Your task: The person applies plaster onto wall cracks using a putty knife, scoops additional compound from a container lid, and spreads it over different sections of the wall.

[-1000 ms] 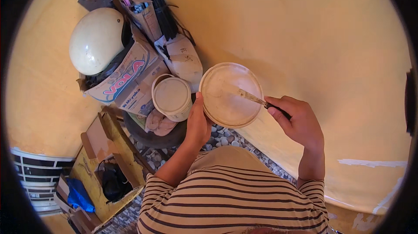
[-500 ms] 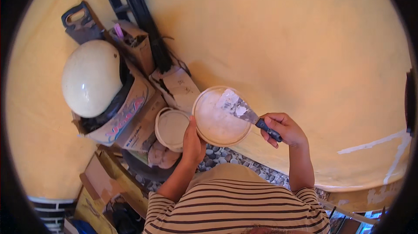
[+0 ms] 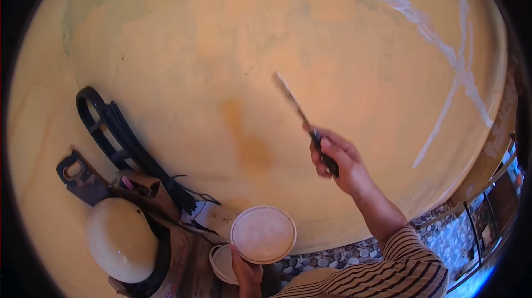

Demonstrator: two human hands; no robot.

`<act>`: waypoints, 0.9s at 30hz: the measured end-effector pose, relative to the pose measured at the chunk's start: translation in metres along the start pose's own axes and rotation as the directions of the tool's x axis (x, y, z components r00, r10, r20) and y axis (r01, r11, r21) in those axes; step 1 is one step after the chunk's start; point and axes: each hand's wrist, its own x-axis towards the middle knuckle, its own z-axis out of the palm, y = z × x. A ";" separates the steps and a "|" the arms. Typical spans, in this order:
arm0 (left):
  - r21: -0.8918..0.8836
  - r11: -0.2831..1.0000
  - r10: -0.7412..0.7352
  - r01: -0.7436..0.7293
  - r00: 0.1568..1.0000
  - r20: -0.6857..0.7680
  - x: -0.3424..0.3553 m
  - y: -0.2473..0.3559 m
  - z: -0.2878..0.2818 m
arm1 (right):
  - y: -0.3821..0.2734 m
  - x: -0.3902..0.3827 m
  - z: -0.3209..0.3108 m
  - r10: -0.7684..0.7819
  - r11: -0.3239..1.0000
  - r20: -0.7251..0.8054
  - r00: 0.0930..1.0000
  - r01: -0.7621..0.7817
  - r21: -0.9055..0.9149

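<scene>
My right hand is closed around the black handle of a putty knife, raised in front of the yellow wall. Its blade is seen nearly edge-on, tip up and to the left. Low in the view, my left hand grips a round, pale, rimmed tub or lid with a whitish face; which of the two it is I cannot tell. Partly behind that hand is a smaller round, pale rimmed thing; whether the hand touches it is hidden.
White filler streaks cross the wall at the right. At lower left are a cream helmet in a cardboard box, a handsaw and black strips leaning on the wall. A pebble-patterned surface borders the wall's bottom.
The view has tilted up and rightward, showing more wall and the filler streaks. The putty knife has left the round whitish face and is now raised against the wall, its blade turned edge-on.
</scene>
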 end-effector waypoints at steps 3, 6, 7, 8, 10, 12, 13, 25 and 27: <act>0.032 0.999 -0.027 0.026 0.998 0.061 -0.003 0.010 0.001 | -0.022 0.027 0.014 -0.206 0.978 -0.074 0.976 0.206 -0.017; 0.043 0.999 -0.036 0.034 0.998 0.058 -0.007 0.014 0.001 | -0.038 0.057 0.029 -0.351 0.935 -0.080 0.933 0.345 -0.082; 0.044 0.999 -0.033 0.030 0.997 0.066 -0.008 0.016 0.000 | -0.044 0.066 0.034 -0.359 0.932 -0.081 0.930 0.353 -0.082; 0.035 0.998 -0.049 0.046 0.996 0.080 -0.009 0.018 0.000 | -0.049 0.077 0.039 -0.382 0.923 -0.069 0.922 0.376 -0.085; 0.030 0.997 -0.068 0.065 0.993 0.101 -0.012 0.021 -0.002 | -0.058 0.099 0.049 -0.410 0.910 -0.063 0.910 0.404 -0.092; 0.025 0.996 -0.088 0.086 0.992 0.088 -0.014 0.024 -0.004 | -0.066 0.124 0.062 -0.511 0.856 -0.059 0.858 0.500 -0.133; 0.028 0.996 -0.088 0.085 0.992 0.094 -0.013 0.022 -0.011 | -0.072 0.134 0.067 -0.516 0.852 -0.061 0.854 0.505 -0.135; 0.207 0.978 0.007 -0.003 1.000 -0.018 -0.020 0.029 -0.027 | -0.116 0.202 0.096 -0.542 0.823 -0.217 0.812 0.461 -0.332; 0.182 0.983 0.010 0.003 0.997 -0.073 -0.023 0.034 -0.022 | -0.109 0.203 0.096 -0.523 0.831 -0.223 0.823 0.434 -0.347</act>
